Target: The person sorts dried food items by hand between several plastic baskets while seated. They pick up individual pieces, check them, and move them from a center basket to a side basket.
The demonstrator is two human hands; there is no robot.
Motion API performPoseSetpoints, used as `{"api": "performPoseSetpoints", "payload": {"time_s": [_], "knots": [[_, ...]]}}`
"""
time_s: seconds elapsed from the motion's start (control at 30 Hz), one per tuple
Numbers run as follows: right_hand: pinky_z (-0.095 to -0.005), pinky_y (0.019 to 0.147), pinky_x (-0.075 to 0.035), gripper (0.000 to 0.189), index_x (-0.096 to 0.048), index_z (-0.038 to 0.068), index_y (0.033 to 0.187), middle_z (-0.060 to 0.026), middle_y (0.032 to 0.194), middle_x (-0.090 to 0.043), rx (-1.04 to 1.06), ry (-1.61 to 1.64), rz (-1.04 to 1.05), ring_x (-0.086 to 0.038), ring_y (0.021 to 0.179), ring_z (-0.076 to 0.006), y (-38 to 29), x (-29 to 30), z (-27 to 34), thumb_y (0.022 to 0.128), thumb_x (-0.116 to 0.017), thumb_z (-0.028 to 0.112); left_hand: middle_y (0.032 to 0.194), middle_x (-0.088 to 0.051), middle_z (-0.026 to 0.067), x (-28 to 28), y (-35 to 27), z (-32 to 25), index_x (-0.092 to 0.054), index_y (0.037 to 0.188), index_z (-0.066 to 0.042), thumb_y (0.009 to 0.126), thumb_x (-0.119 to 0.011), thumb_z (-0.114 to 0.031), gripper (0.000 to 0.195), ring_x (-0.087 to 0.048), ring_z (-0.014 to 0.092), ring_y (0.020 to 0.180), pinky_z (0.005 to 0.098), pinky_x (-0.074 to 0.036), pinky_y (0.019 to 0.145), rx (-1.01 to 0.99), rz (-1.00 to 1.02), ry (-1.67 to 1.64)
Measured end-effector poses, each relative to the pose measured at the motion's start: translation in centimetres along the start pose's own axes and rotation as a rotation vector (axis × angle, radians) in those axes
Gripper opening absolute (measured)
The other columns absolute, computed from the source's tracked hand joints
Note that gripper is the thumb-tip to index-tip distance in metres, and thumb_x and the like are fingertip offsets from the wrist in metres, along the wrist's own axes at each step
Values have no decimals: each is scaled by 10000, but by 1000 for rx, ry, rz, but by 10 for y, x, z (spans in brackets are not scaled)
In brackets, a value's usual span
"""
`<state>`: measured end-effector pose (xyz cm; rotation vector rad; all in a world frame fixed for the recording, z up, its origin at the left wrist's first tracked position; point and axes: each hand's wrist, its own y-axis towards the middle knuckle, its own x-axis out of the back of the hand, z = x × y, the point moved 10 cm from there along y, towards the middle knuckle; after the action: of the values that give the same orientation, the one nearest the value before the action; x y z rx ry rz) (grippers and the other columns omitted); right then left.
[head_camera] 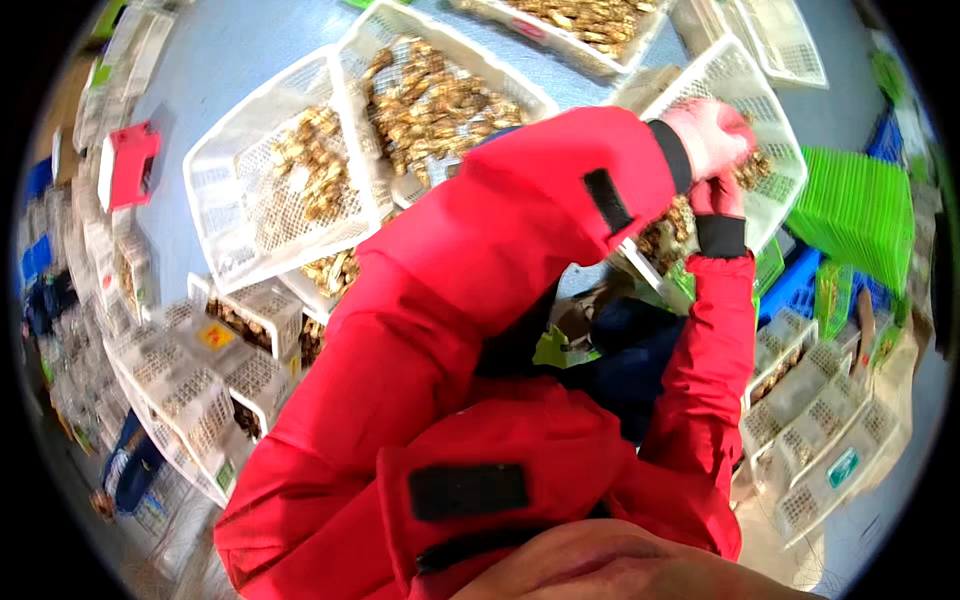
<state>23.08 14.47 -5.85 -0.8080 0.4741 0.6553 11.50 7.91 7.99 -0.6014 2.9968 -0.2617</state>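
My left arm in its red sleeve reaches across to the right. My left hand (pixel 711 139), pale pink and perhaps gloved, is bent over the inside of a white mesh plastic basket (pixel 739 71). Just below it, my right hand (pixel 720 196) comes up from the red sleeve with a black cuff, its fingers close to or touching the left hand. Small brown lumpy pieces (pixel 675 225) lie in the basket under and beside both hands. What the fingers hold is hidden, and the kind of pieces cannot be told.
White mesh baskets of similar pieces stand ahead: one at left (pixel 225 217), one in the middle (pixel 442 37), one at the top (pixel 555 34). Stacked baskets (pixel 180 375) flank me at left, others (pixel 817 442) at right. Green baskets (pixel 855 217) are nested near a blue crate (pixel 791 281).
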Motion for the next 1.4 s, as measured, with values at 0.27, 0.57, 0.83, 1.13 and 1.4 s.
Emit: {"api": "performPoseSetpoints", "payload": {"time_s": [0.27,0.57,0.83,1.13,1.4], "knots": [[-342,729,-490,266,-474,-22,1012,-172,914,-566,-89,389,159,-567,831,-272,11,10,-6,826,-524,162,892,-579,140,40,17,0,-481,1045,33,832,-454,-169,295,-575,175,727,256,-469,609,-121,-134,-649],[-427,861,-383,432,-349,32,1219,-212,1200,-396,80,416,359,-450,1045,-319,-34,-59,36,842,-476,201,874,-570,130,46,9,5,-474,1042,37,845,-473,-189,300,-575,159,712,231,-483,591,-89,-121,-730],[-413,630,-502,360,-408,-16,1031,-221,919,-522,-99,445,-46,-547,828,-337,29,17,-2,811,-545,233,949,-550,144,41,14,5,-440,1103,54,849,-465,-206,365,-560,186,776,249,-457,652,-96,-58,-712],[-334,617,-513,363,-449,-2,1101,-172,940,-544,487,-280,-297,-582,816,-287,89,61,154,797,-541,173,952,-546,150,48,-4,2,-428,1123,49,840,-486,-267,427,-557,180,794,262,-461,700,11,-163,-550],[-354,822,-420,504,-507,102,1093,-143,1083,-536,24,-1888,-1158,-525,990,-253,80,196,185,723,-515,445,944,-551,136,23,-1,-2,-425,1110,54,876,-413,-249,383,-549,150,767,237,-446,684,94,-68,-457]]}}
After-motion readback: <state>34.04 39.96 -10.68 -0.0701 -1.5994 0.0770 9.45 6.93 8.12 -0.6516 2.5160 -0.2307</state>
